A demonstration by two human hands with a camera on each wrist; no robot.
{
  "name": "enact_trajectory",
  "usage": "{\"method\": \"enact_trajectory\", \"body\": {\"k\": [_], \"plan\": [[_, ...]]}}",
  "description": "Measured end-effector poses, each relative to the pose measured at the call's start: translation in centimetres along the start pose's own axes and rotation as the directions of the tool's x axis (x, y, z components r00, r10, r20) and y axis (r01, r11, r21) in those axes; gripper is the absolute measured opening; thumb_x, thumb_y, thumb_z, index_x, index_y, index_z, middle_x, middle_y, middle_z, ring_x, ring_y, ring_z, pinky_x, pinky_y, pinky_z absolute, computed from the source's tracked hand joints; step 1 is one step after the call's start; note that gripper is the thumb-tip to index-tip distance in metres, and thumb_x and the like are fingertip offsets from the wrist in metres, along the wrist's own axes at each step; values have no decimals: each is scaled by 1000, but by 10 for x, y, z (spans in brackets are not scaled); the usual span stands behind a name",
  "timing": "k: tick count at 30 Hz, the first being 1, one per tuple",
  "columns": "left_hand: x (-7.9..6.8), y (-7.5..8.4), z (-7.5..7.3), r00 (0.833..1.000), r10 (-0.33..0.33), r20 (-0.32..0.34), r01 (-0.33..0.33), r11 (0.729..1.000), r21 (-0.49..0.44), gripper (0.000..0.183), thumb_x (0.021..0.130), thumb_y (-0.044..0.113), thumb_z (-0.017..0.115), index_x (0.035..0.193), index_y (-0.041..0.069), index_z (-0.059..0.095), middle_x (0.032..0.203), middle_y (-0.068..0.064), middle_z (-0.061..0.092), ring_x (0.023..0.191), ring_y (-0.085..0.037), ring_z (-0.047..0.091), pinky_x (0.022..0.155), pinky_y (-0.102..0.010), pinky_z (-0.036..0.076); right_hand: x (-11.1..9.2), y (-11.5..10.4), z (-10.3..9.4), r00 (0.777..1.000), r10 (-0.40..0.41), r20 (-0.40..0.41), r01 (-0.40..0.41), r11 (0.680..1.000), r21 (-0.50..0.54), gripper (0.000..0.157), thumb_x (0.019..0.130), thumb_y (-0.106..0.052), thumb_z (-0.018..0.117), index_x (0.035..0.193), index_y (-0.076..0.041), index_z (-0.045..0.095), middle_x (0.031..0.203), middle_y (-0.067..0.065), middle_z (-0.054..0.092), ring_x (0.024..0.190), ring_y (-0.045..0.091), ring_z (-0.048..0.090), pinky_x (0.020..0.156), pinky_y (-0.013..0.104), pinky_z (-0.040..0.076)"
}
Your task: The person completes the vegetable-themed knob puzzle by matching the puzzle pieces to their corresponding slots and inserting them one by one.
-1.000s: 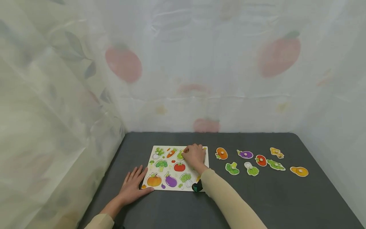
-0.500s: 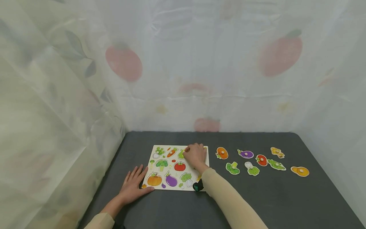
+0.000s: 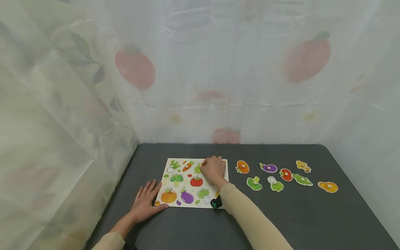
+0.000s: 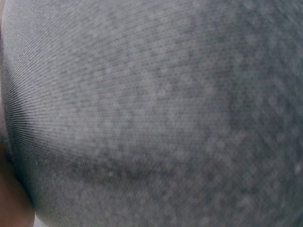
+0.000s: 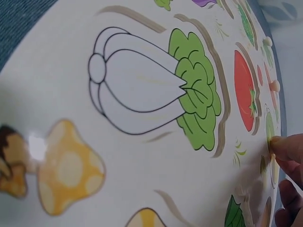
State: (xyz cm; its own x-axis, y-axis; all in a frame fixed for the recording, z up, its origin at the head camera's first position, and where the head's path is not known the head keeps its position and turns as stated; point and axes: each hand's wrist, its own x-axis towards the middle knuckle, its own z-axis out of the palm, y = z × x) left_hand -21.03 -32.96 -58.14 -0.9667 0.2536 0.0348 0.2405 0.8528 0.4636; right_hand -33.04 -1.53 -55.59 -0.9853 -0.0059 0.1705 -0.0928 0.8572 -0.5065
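Observation:
A white vegetable puzzle board (image 3: 184,177) lies flat on the dark grey table, printed with pictures in shallow recesses. My right hand (image 3: 214,170) is over its upper right part, thumb and fingertips pinching a green pear-shaped puzzle piece (image 3: 197,168) that sits in the board. In the right wrist view the fingertips (image 5: 283,147) close at the green piece (image 5: 269,124), whose knob is hidden by them. Knobs stand up from the radish piece (image 3: 172,167) and carrot piece (image 3: 188,166). My left hand (image 3: 146,203) rests spread at the board's left edge, thumb at the lower left corner.
Loose knobbed pieces lie right of the board: pumpkin (image 3: 242,167), eggplant (image 3: 268,168), broccoli (image 3: 254,184), cabbage (image 3: 275,184), tomato (image 3: 285,175), pea pod (image 3: 302,180), a mushroom-like yellow piece (image 3: 303,166) and an orange-yellow oval one (image 3: 327,187). Curtains (image 3: 225,118) hang behind and beside the table.

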Motion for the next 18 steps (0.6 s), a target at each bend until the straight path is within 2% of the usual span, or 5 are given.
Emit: {"method": "enact_trajectory", "body": {"k": [7,13,18], "plan": [[1,2,-2,999,-21,25,20,1000,16,106,83,72,69,163,13,30,167,-20,22,153,-45,11,119,-66,1,1,1,2,1000,15,6,-15,1000,-10,13,86,-35,79,84,-23,77,86,-3,59,90,26,47,83,47,38],[0,5,-2,1000,14,-11,-14,1000,-20,103,84,64,74,161,9,35,164,-25,25,151,-49,15,118,-68,3,2,1,2,1000,13,9,-12,1000,-27,13,87,-36,79,83,-24,77,86,-2,58,90,26,46,83,47,38],[-1,3,-2,1000,8,-12,-8,1000,-12,104,83,66,74,161,9,35,164,-25,26,151,-49,15,118,-67,3,3,4,-7,999,-31,45,32,999,-17,16,89,-37,78,97,-23,82,99,2,63,96,27,47,85,46,39]]}}
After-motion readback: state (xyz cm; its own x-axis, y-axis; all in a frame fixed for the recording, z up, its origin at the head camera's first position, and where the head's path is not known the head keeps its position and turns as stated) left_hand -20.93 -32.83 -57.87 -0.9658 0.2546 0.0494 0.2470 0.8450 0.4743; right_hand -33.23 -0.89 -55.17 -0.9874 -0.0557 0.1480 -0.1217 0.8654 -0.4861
